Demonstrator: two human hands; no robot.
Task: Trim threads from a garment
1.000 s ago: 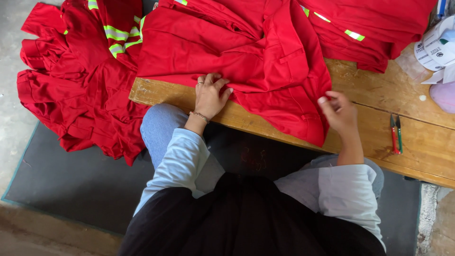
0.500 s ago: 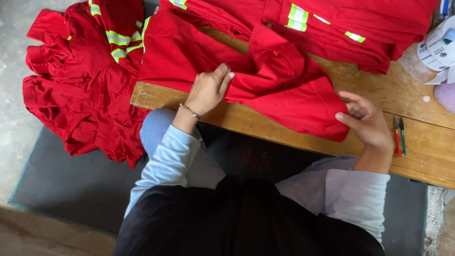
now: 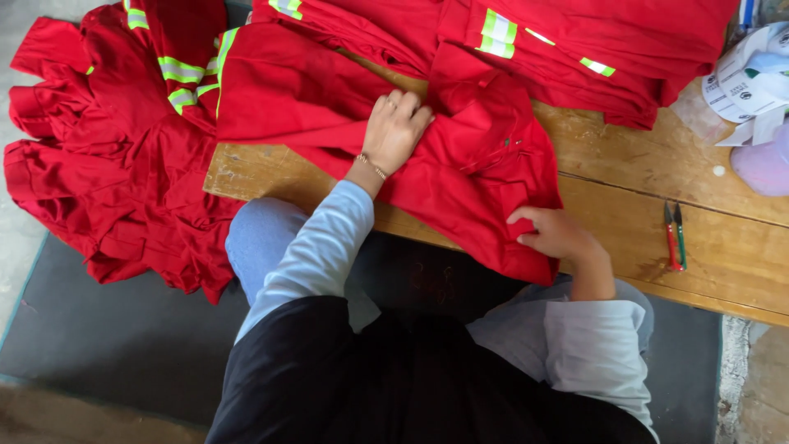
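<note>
Press your left hand (image 3: pixel 397 125) flat on the red garment (image 3: pixel 460 177); your right hand (image 3: pixel 552 233) fingers pinch its fold near the tabletop (image 3: pixel 641 205) front edge.

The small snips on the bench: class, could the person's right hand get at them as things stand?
Probably yes. The snips lie on bare wood just beyond the right hand, nothing between them; but that hand pinches the red garment and must let go first.

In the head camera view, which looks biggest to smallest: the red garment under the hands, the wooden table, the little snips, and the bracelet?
1. Wooden table, partly covered.
2. Red garment, though its full extent is unclear.
3. Snips and bracelet look alike in size; the bracelet is partly hidden, so unranked.
</note>
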